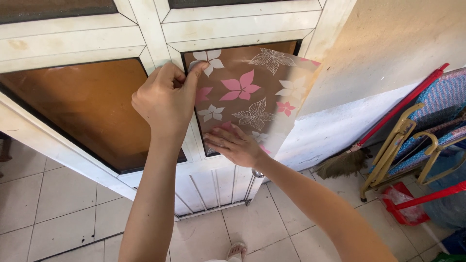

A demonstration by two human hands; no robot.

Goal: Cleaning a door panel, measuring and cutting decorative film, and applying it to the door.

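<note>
A translucent film sheet point(262, 94) printed with pink and white flowers lies over the right brown glass pane of a white door point(213, 31). My left hand point(165, 99) pinches the sheet's upper left corner against the door frame. My right hand point(235, 144) lies flat, fingers spread, on the sheet's lower left part. The sheet's right edge overhangs the door frame onto the wall.
The left brown glass pane point(92, 109) is bare. A broom with a red handle point(374, 131) leans on the white wall to the right, beside folded chairs point(417, 140) and a red dustpan point(403, 201). Tiled floor below; my sandalled foot point(236, 251) shows at the bottom.
</note>
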